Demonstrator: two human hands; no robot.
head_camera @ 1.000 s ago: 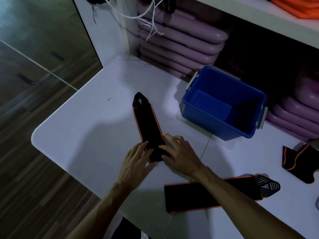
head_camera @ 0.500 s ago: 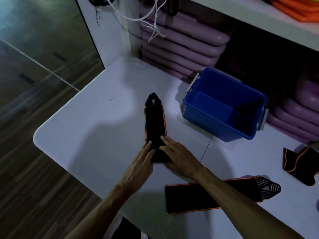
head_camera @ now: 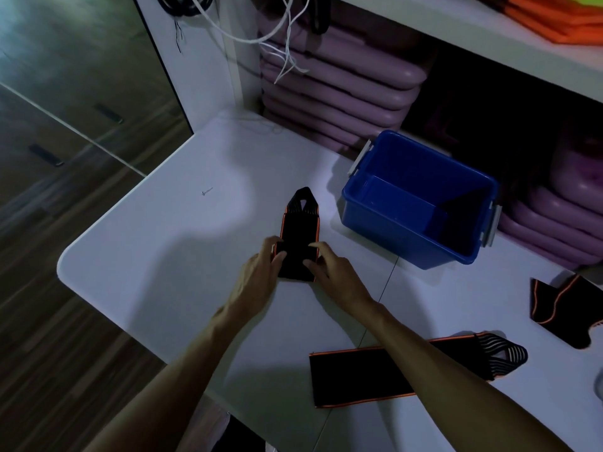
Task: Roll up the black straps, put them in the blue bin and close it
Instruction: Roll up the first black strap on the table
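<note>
Flooring of dark wood lies off the left edge of the white table (head_camera: 146, 256), and a tiny pale speck (head_camera: 207, 191) rests on the tabletop well left of the work. Next comes the left hand (head_camera: 257, 275), fingers curled over the near left edge of the black strap (head_camera: 300, 236), pinching the roll that is forming at its near end. The strap runs away from the person, orange-edged, its looped tip pointing at the shelf of purple pads (head_camera: 336, 79). The right hand (head_camera: 332, 272) mirrors the left, fingertips curled on the roll's right edge, so both hands grip the same strap and neither is spread wide.

To do this step well, I judge the two hands should turn together, keeping the orange edges stacked in line so the roll does not cone sideways, and keeping tension so it stays tight; the free tail looks limp and likely to skew if one side leads.

Just right of the strap stands the blue bin (head_camera: 401, 243), open, with grey latches at both ends and nothing visible inside; no lid is in view. Nearer the person, partly under the right forearm, a second strap (head_camera: 355, 380) lies flat and unrolled, and a third strap (head_camera: 567, 308) sits crumpled near the right edge. Rolling seems barely begun overall.
</note>
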